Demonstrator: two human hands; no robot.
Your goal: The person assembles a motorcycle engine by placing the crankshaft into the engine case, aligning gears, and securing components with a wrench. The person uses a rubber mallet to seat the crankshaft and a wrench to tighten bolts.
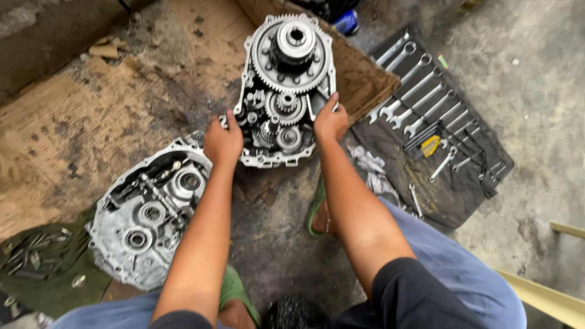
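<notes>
gearbox half (286,85) | left hand (222,141), right hand (331,120) gripping its edges

Both hands, left hand (222,141) and right hand (331,120), grip the open gearbox half (286,91) on stained cardboard (79,134); an empty casing (146,219) lies beside it.

Blue can (347,23) cut by top edge; bolts on green cloth (36,277) (too small), fingertips hidden behind gearbox (286,91)

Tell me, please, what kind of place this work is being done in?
Probably an informal vehicle repair workshop, with work done on the floor. Both hands hold an open grey metal gearbox half with exposed gears; a row of steel spanners on a dark cloth and stained flattened cardboard lie nearby.
</notes>
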